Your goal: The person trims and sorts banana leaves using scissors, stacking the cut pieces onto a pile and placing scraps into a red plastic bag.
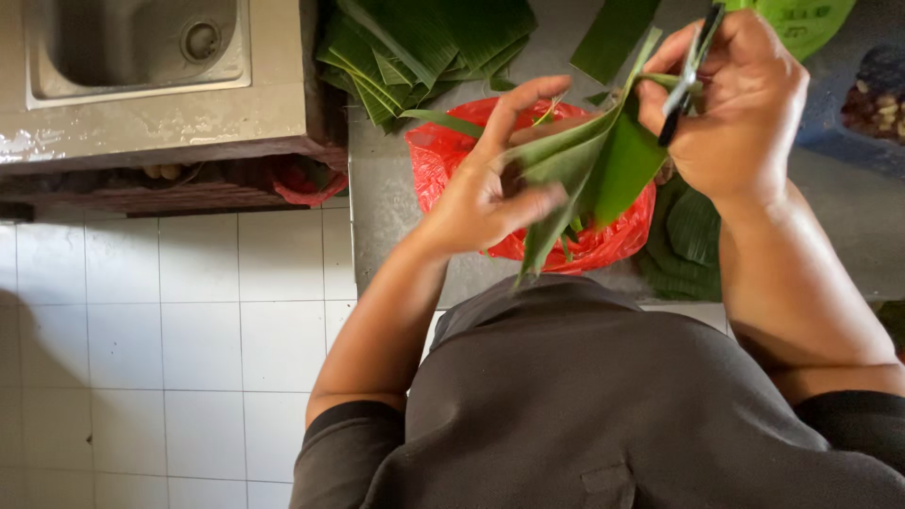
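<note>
L hand [481, 193] pinches the folded green leaf [594, 165] from 9 o'clock, R hand [731, 104] grips its top end plus dark scissors [688, 71] at 1 o'clock, leaf's long axis running 7-to-1 above the red bag [443, 155], R nearer the tip.

You wear a dark grey-brown short-sleeved shirt with a small seam or pocket edge low on the chest. Its sleeves end above your elbows, leaving both forearms and your hands [481, 193] bare, without rings.
</note>
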